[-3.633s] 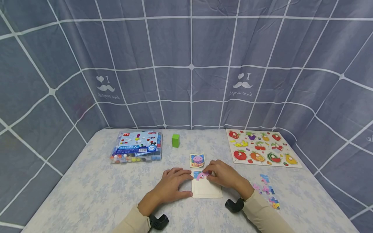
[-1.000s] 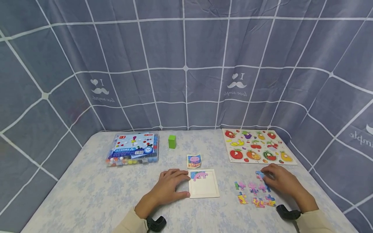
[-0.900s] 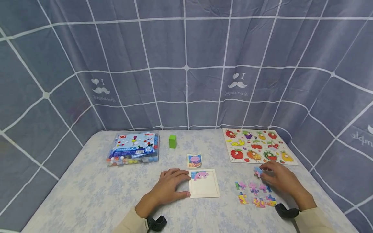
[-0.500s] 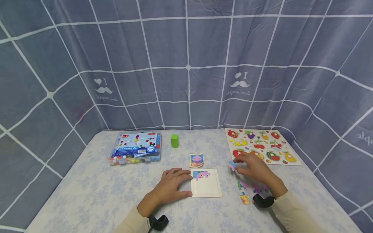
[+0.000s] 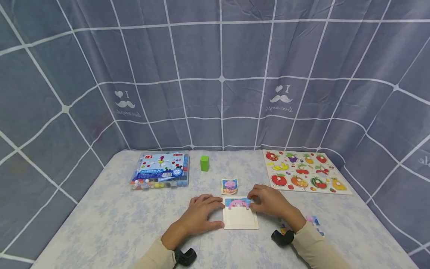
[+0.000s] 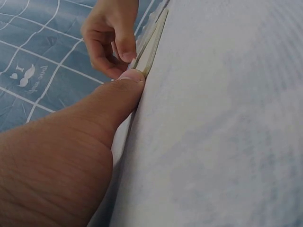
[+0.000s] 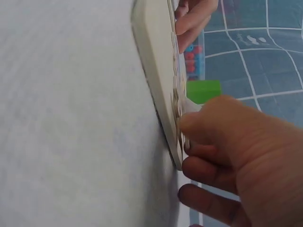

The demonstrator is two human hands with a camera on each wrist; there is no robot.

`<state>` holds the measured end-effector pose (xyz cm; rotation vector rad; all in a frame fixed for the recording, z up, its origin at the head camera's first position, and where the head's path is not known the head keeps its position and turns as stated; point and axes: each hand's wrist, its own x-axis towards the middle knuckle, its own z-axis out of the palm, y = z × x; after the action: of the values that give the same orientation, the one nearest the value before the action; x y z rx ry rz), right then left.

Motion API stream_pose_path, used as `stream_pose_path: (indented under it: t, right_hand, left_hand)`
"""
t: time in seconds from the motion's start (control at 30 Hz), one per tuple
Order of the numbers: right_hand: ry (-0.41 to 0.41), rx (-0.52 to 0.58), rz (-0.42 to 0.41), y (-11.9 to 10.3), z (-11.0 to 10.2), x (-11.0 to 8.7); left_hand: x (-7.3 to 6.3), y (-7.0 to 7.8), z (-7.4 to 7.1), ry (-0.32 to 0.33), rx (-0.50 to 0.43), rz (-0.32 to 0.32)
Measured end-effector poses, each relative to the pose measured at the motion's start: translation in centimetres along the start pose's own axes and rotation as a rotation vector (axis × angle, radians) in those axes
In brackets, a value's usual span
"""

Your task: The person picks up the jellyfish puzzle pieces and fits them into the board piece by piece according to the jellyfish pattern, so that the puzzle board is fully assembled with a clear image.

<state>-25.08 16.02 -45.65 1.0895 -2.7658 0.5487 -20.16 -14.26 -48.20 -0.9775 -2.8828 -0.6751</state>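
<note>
- The pale puzzle tray [image 5: 240, 220] lies on the tabletop [image 5: 117, 224], about midway from its left edge to its right edge, directly between my two hands.
- My left hand [image 5: 201, 216] is relaxed, with the thumb spread away from the softly bent fingers; the thumb and forefinger touch the left side of the tray.
- My right hand [image 5: 271, 201] is at the far right corner of the tray and pinches a puzzle piece [image 5: 245, 202] with thumb and forefinger.
- This piece is at the right end of a blue-and-pink row, along the far side inside the tray.
- A small picture card [image 5: 230, 186] lies just beyond the tray.
- Loose pieces [image 5: 313, 220] lie toward the right edge of the tabletop, partly hidden by my right arm.
- Near the far edge stands a green block [image 5: 204, 163]; a plastic box [image 5: 160, 170] is by the far left corner, a fruit board [image 5: 307, 172] by the far right corner.
</note>
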Motion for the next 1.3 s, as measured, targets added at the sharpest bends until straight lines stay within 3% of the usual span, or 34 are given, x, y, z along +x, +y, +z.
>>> stream_pose_path:
  t: [0.5,0.83,1.0,1.17,1.3]
  right_hand:
    - [-0.034,0.027,0.056,0.0,0.6,-0.1]
    - [-0.033,0.07,0.029,0.2,0.6,-0.1]
    - [-0.071,0.115,0.027,0.3,0.2,-0.3]
    - [-0.129,0.192,0.04,0.6,-1.4,-1.6]
    - [-0.139,0.171,0.078,1.6,-2.7,-3.7]
  left_hand:
    - [0.1,0.0,0.1,0.01,0.014,-0.003]
    - [0.2,-0.1,0.2,0.007,0.016,-0.006]
    - [0.2,-0.1,0.2,0.005,0.011,0.0]
    - [0.4,0.0,0.2,-0.002,0.023,0.001]
    - [0.2,-0.1,0.1,-0.006,0.026,-0.004]
